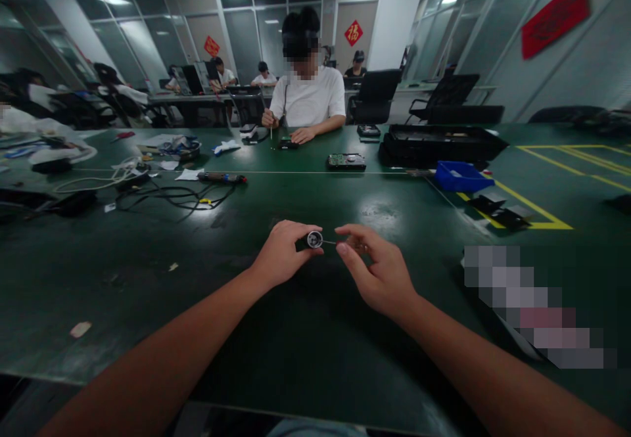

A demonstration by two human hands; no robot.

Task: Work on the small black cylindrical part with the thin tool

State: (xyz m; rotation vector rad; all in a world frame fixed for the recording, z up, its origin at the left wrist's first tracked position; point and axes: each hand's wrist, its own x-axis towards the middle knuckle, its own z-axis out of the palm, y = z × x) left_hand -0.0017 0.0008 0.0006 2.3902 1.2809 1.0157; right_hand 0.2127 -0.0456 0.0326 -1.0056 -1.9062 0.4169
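Observation:
My left hand point(282, 254) pinches a small round part point(314, 239) between thumb and fingers. This part has a silvery ring rim, a dark side and a hollow-looking face turned toward me; its exact kind I cannot make out. A thin pale rod point(329, 242) runs from its right side to my right hand point(377, 266). The fingers of my right hand are curled, with the thumb against the rod's end. Both hands are raised over the near middle of the green table point(236, 332).
Across the table a person in a white shirt point(310, 98) works on a small dark item. A hard drive point(346, 161), black tray point(438, 142), blue bin point(462, 177), corded tool point(221, 178) and tangled cables point(167, 197) lie farther back. A blurred-out item point(537, 312) is at right.

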